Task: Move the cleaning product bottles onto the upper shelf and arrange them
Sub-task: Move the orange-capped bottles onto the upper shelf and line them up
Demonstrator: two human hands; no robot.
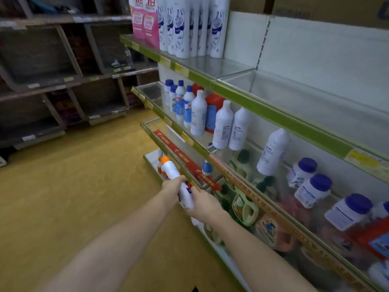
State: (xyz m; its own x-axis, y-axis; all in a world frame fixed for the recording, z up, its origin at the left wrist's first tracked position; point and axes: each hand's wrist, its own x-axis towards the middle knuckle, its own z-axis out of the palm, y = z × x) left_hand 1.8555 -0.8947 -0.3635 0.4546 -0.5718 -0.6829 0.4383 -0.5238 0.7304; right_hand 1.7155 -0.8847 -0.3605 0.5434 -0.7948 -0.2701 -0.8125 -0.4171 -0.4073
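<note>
Low beside the bottom shelves, both the left hand point(173, 187) and right hand point(203, 202) grip an orange-capped bottle point(176, 182), apparently just picked up, needing lifting to the upper shelf point(210, 66).

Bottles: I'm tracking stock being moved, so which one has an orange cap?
The white bottle gripped by both hands; shelf bottles have white, blue or purple caps.

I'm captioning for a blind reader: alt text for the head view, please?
Both hands, left and right, grip a white bottle with an orange cap, low beside glass store shelves holding more bottles.
</note>
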